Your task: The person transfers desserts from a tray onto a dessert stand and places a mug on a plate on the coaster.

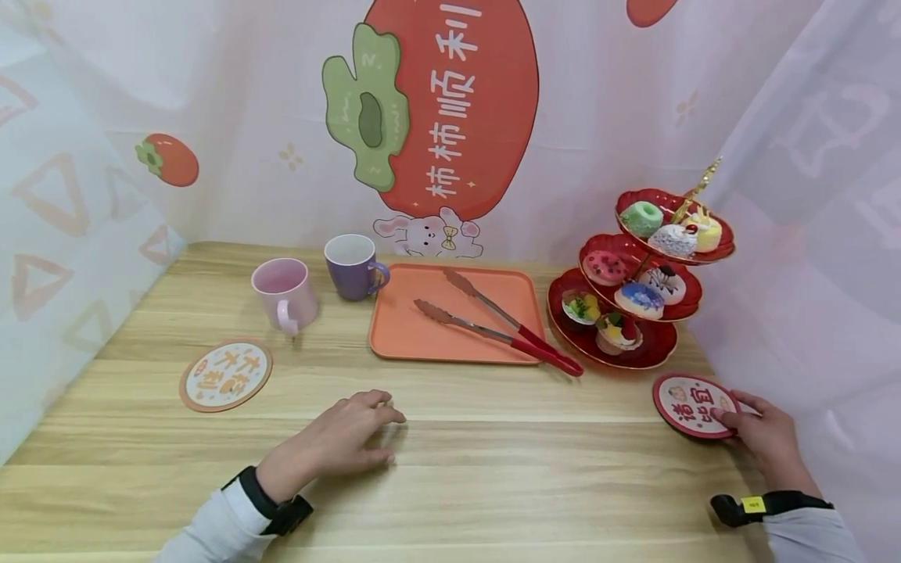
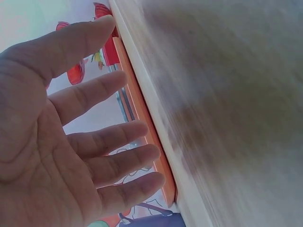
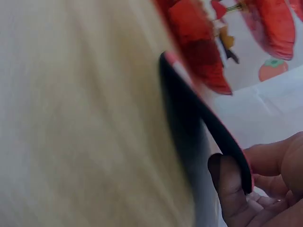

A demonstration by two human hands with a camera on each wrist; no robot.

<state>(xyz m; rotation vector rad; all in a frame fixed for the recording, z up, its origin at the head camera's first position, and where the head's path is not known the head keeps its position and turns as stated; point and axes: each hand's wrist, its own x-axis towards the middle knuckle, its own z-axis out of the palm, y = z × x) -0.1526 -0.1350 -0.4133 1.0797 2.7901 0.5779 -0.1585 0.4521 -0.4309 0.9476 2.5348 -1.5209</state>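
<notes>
My right hand (image 1: 766, 438) pinches a round coaster (image 1: 693, 407) by its right edge, thumb on the printed face. In the right wrist view the coaster (image 3: 213, 123) shows its dark underside, tilted over the table, with fingers on both faces. The left hand (image 1: 341, 438) hovers palm down over the front of the table, holding nothing. Its fingers (image 2: 118, 137) are spread and nearly straight in the left wrist view. Beyond it lies an orange tray (image 1: 394, 328) carrying red-handled tongs (image 1: 493, 320).
At the right stands a three-tiered red stand (image 1: 662, 352) of small cakes, close behind the coaster. A pink mug (image 1: 285, 293) and a purple mug (image 1: 352, 270) stand at the back left. Another round coaster (image 1: 227, 375) lies at the left. A printed curtain (image 1: 232, 102) borders the table (image 1: 493, 500).
</notes>
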